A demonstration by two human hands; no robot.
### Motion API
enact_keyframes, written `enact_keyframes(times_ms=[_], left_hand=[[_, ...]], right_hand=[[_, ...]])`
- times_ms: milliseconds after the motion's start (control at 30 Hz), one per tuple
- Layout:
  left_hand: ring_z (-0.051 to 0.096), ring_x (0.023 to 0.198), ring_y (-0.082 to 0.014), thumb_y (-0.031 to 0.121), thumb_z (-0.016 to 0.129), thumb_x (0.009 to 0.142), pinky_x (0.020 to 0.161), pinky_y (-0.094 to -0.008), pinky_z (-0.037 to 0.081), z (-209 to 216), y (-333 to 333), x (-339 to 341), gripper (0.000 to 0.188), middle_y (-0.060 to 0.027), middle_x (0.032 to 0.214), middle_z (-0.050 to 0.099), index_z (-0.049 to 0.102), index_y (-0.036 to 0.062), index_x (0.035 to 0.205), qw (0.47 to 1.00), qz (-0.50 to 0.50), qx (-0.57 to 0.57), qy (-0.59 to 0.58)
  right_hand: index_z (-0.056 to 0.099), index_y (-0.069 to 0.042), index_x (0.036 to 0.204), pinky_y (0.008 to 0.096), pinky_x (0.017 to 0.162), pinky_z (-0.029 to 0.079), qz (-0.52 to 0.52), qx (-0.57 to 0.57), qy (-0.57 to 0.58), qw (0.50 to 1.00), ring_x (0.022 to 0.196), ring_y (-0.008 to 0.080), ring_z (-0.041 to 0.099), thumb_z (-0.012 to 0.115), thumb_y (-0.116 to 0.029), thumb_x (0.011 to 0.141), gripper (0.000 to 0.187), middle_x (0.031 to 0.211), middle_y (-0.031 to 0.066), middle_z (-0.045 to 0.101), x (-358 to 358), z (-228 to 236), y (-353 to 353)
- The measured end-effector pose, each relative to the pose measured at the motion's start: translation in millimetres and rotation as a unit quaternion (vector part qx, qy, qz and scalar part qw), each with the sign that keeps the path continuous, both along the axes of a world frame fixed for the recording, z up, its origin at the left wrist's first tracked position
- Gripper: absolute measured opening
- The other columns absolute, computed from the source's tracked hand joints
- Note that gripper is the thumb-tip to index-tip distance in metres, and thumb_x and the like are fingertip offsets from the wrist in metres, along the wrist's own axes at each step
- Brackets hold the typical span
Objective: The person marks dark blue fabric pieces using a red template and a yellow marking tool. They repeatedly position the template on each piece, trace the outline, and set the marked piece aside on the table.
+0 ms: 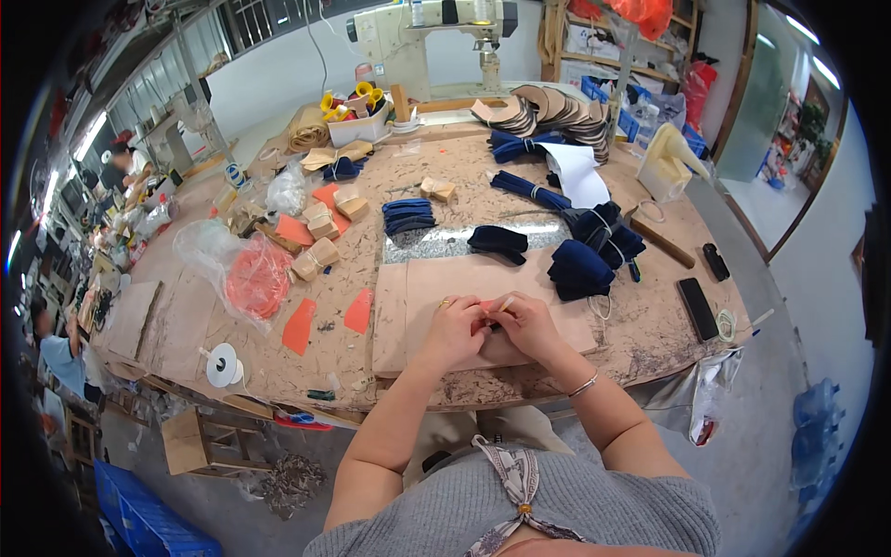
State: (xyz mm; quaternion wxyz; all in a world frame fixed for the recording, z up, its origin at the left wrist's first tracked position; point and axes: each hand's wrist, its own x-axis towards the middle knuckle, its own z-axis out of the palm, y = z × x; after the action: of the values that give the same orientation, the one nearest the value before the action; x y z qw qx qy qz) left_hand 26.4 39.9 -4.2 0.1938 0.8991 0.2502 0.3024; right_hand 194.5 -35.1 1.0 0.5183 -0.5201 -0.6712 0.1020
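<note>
Over the pale board (pixel 408 306) at the table's near edge, my left hand (pixel 456 330) and my right hand (pixel 525 327) meet with bent, closed fingers. Between their fingertips shows a small orange piece (pixel 487 304), with something dark under it, mostly hidden by the fingers. A dark navy folded fabric bundle (pixel 498 242) lies just beyond my hands. More navy bundles (pixel 581 269) sit to their right, some tied with string. Flat orange cut pieces (pixel 299 325) rest to the left, near a clear plastic bag (pixel 255 278) with orange contents.
Tan bundled pieces (pixel 316 259) and a white spool (pixel 224 365) are at the left. A wooden-handled tool (pixel 662 239), a black phone-like slab (pixel 697 309) and a cream glue pot (pixel 666 165) stand right. Behind are stacked curved pieces (pixel 548 110) and a sewing machine (pixel 399 42).
</note>
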Motion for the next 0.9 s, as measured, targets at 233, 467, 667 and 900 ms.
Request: enact_keyframes(times_ms=[233,467,667,900], left_hand=[[0.060,0.113,-0.0284,0.012,0.074,0.080,0.100,-0.0390,0.047,-10.9,2.5,-9.0,0.032,-0.0103,0.121,0.065,0.069,0.0067,0.112,0.999,-0.021,-0.021,-0.036],[0.056,0.120,-0.0181,0.002,0.063,0.091,0.105,-0.0299,0.042,-10.9,12.7,-18.6,0.046,-0.0121,0.132,0.058,0.049,-0.0039,0.135,0.860,0.017,-0.375,-0.346],[0.055,0.120,-0.0177,0.002,0.065,0.090,0.105,-0.0310,0.042,-18.5,11.1,-27.4,0.046,-0.0120,0.132,0.057,0.052,-0.0032,0.134,0.884,0.040,-0.323,-0.335],[0.057,0.120,-0.0239,0.006,0.069,0.087,0.104,-0.0347,0.043,-19.5,8.0,-23.0,0.039,-0.0130,0.130,0.060,0.060,0.0014,0.125,0.921,0.036,-0.253,-0.295]], right_hand=[[0.066,0.000,0.092,0.0221,0.066,0.049,-0.097,-0.050,0.117,0.987,0.078,0.0048,0.060,0.061,0.001,0.093,0.006,0.087,0.0030,0.068,25.5,9.8,14.5],[0.068,-0.005,0.106,0.0436,0.094,0.045,-0.056,-0.126,-0.095,0.986,0.107,0.0357,0.053,0.071,-0.012,0.081,0.026,0.109,0.0147,0.062,10.9,-6.5,8.3],[0.070,-0.005,0.098,0.0401,0.096,0.042,-0.052,-0.071,-0.221,0.971,0.104,0.0330,0.053,0.077,-0.022,0.077,0.027,0.102,0.0104,0.064,-3.5,-1.3,15.8],[0.072,-0.005,0.088,0.0420,0.075,0.050,-0.240,-0.009,-0.018,0.970,0.078,0.0320,0.062,0.075,-0.013,0.080,0.013,0.080,0.0128,0.068,81.3,38.0,1.5]])
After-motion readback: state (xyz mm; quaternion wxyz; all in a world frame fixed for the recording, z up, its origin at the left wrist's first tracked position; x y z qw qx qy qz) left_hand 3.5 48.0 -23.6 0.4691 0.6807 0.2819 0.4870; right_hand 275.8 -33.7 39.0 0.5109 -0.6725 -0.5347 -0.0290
